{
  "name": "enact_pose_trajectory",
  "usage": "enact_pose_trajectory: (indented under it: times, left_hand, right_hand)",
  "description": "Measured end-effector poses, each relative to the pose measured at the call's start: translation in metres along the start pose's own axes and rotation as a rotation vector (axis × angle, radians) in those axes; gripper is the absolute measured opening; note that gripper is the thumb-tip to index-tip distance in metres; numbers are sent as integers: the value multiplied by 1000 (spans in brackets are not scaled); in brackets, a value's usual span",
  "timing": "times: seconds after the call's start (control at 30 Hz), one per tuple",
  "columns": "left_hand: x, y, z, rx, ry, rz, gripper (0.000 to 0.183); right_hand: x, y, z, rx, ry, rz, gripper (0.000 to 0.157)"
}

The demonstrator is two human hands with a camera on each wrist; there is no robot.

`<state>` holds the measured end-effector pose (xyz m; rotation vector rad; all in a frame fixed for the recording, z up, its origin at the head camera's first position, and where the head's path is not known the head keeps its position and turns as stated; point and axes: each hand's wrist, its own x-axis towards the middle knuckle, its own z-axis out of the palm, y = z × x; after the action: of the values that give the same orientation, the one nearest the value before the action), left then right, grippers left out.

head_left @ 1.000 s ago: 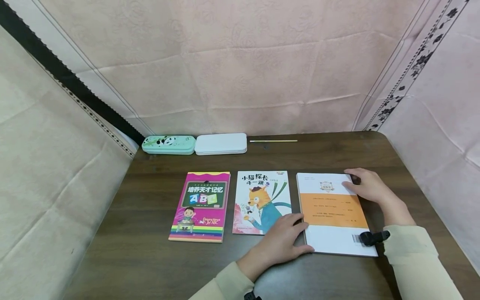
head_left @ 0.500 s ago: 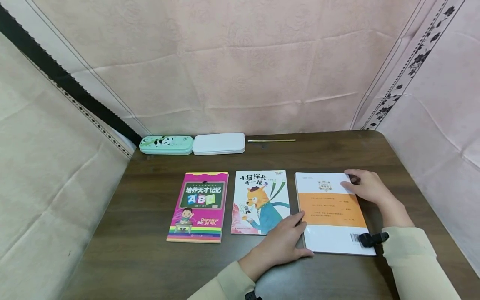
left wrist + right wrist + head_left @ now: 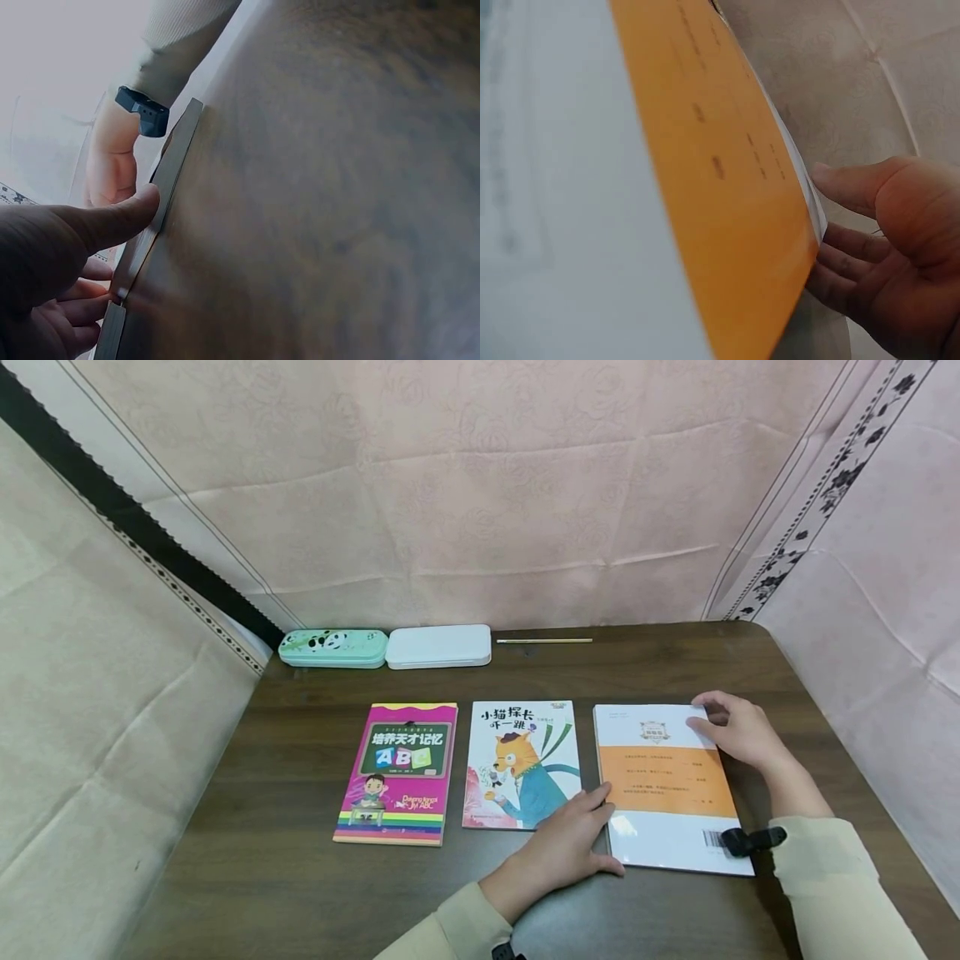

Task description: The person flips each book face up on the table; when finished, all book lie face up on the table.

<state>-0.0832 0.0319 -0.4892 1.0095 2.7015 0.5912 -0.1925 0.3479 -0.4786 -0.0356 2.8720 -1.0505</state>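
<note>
A white book with an orange band (image 3: 663, 781) lies flat on the right part of the table, barcode side up. At its left edge my left hand (image 3: 570, 843) has its fingertips, with its thumb stretched out near the bottom edge; the left wrist view shows the thumb (image 3: 131, 217) beside the page edges. My right hand (image 3: 738, 731) holds the far right corner, thumb on the cover and fingers over the edge. To the left lie a cat picture book (image 3: 523, 766), partly behind my left hand, and a pink ABC book (image 3: 397, 774).
Along the back edge of the brown table (image 3: 285, 877) stand a mint panda pencil case (image 3: 333, 648) and a white case (image 3: 438, 647), side by side. A thin gold-coloured stick (image 3: 544, 641) lies to their right. Pale cloth (image 3: 525, 493) hangs behind the table.
The orange-banded book and my right hand have shifted very slightly to the right since half a second ago. My left hand stays nearly still, and the other books keep their places.
</note>
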Motion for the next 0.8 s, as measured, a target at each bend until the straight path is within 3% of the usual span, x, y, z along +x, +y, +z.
enact_pose_trajectory:
  times: [0.17,0.53,0.67,0.8]
  left_hand:
    - [-1,0,0,-12,-14,-15,83]
    - [-1,-4,-2,-76,-38,0,76]
    - [-1,-2,-4,-58,-54,-13,83]
    - [-2,4,-2,65,-24,28,89]
  right_hand:
    - [-2,7,-8,26,-21,-91,37]
    - [-8,28,-31,179,-29,-441,54]
    - [-9,24,-36,149,3,-486,52]
    - [-11,18,-39,141,13,-477,54]
